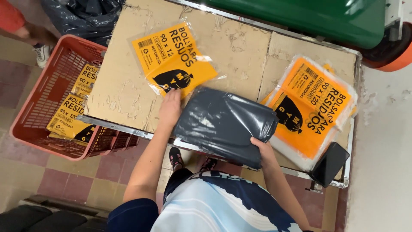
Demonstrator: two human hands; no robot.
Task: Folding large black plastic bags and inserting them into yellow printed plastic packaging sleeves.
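Observation:
A folded stack of dark grey plastic bags lies on the cardboard-covered table, near its front edge. My right hand grips the stack's near right corner. My left hand rests flat beside the stack's left edge, its fingers touching a clear sleeve with an orange and black label that lies on the cardboard. A pile of similar orange-labelled sleeves sits at the table's right end.
A red plastic crate stands left of the table with several packed orange-labelled bags inside. A black device sits on the table's front right corner. A green bin is behind. Another person's foot shows top left.

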